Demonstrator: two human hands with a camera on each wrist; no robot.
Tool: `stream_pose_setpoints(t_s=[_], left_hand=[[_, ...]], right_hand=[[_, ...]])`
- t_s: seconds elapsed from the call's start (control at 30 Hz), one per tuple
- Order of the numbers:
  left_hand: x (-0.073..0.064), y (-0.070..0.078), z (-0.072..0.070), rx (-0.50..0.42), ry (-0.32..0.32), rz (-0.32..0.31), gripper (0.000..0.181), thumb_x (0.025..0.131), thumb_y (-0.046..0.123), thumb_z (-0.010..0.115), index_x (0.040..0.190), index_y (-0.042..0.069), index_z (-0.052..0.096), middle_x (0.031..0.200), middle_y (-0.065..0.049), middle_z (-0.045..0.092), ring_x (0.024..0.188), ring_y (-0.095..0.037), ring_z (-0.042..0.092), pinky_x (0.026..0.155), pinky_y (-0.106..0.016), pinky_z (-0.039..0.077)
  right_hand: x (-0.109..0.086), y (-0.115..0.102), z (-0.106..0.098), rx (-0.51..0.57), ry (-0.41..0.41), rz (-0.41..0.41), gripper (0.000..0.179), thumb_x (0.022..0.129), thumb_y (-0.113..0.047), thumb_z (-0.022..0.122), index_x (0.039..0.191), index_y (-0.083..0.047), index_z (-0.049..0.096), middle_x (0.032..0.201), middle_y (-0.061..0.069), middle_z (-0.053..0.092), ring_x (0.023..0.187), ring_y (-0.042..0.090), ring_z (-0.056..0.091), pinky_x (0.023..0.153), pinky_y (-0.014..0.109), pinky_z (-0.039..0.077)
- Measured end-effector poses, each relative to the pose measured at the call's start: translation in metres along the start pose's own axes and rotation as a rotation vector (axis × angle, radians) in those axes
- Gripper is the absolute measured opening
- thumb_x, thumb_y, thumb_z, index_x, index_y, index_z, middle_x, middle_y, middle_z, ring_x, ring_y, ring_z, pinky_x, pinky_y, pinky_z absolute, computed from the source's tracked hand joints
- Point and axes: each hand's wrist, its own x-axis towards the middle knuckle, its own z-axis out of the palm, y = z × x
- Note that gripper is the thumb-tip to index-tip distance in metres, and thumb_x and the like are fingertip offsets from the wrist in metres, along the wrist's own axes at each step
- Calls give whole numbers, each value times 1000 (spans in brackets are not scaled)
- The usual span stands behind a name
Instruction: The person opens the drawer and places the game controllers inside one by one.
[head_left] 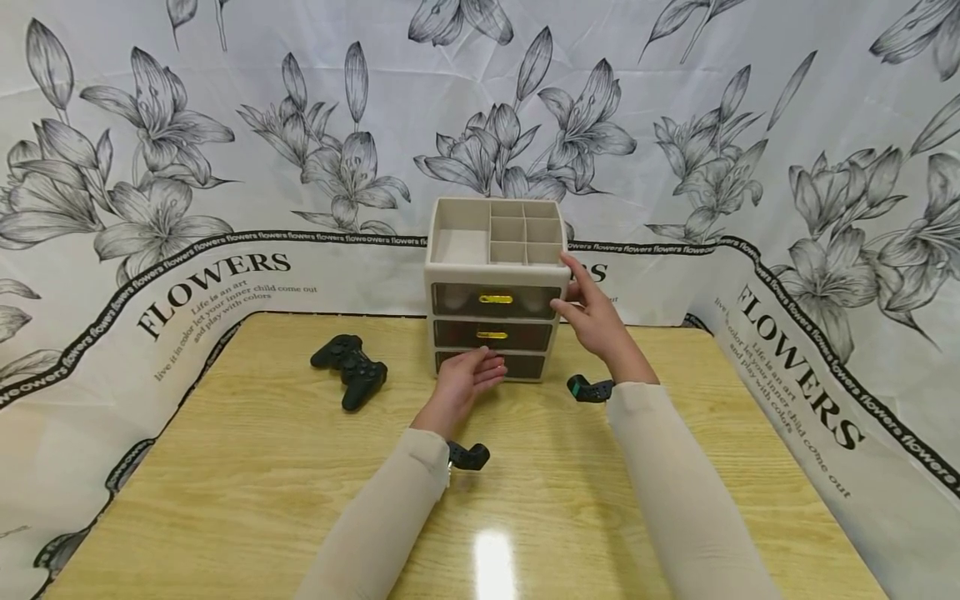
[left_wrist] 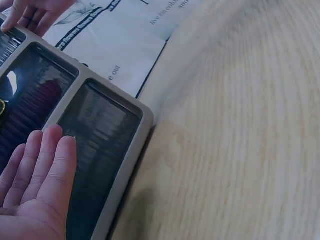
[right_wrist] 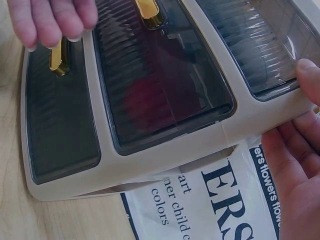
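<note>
A beige desktop drawer organizer [head_left: 495, 273] stands upright against the back cloth, with three dark see-through drawers, all closed. My right hand [head_left: 596, 321] grips its right side near the top, thumb on the front frame and fingers along the side. In front of the bottom drawer [left_wrist: 100, 135], my left hand [head_left: 461, 382] has its fingers straight and holds nothing; whether they touch the front I cannot tell. Gold handles show on the top drawer [head_left: 495, 299] and the middle drawer [head_left: 491, 335]; the bottom drawer's gold handle [right_wrist: 59, 60] is partly behind the left fingers. Something reddish shows through the middle drawer [right_wrist: 155, 100].
A black game controller [head_left: 350, 371] lies on the wooden table [head_left: 247, 467] to the left of the organizer. A white cloth [head_left: 360, 275] with flower prints and lettering hangs behind and around the table. Open compartments [head_left: 461, 242] top the organizer.
</note>
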Motion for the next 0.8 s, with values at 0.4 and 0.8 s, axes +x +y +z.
stream_pose_setpoints(t_s=[0.4, 0.8], left_hand=[[-4, -9, -6, 12, 10, -15, 37, 100, 20, 52, 123, -9, 57, 121, -30, 62, 106, -36, 67, 92, -42, 54], [-6, -17, -11, 9, 12, -32, 33, 100, 17, 50, 120, -8, 58, 111, -23, 67, 109, -40, 65, 90, -43, 55]], right_hand=[[-13, -39, -3, 13, -24, 3, 70, 99, -10, 52, 157, -21, 14, 118, 27, 49, 116, 40, 53, 105, 55, 41], [-14, -39, -3, 18, -24, 15, 71, 99, -10, 53, 157, -24, 14, 120, 27, 49, 117, 40, 53, 105, 56, 40]])
